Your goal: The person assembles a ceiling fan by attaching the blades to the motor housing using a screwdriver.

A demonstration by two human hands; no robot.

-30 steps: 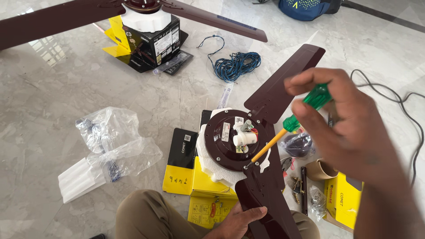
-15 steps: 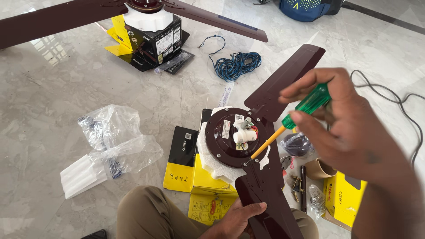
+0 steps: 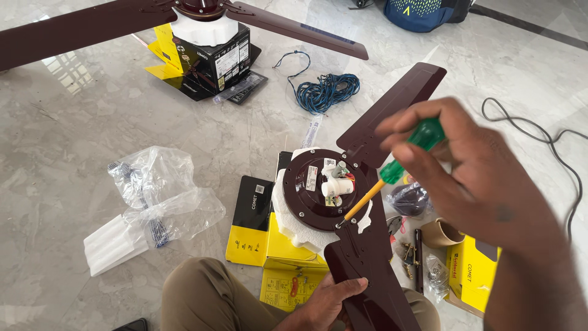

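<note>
A dark brown ceiling fan motor (image 3: 318, 190) lies on white foam over a yellow box (image 3: 278, 245). My right hand (image 3: 471, 178) grips a green-handled screwdriver (image 3: 392, 171); its yellow shaft slants down-left and its tip meets the motor rim where a brown blade (image 3: 367, 282) joins. My left hand (image 3: 327, 300) holds that near blade by its left edge. A second blade (image 3: 392, 110) reaches up-right from the motor.
Another fan (image 3: 202, 12) rests on a black-and-yellow box (image 3: 211, 58) at the top. A blue wire coil (image 3: 324, 92), clear plastic bags (image 3: 159, 196), a yellow box (image 3: 474, 273) with small hardware beside it, a black cable (image 3: 557, 159) and my knee (image 3: 208, 294) surround the work.
My right hand and the screwdriver have shifted slightly, fingers turning on the handle. The left hand stays on the blade.
</note>
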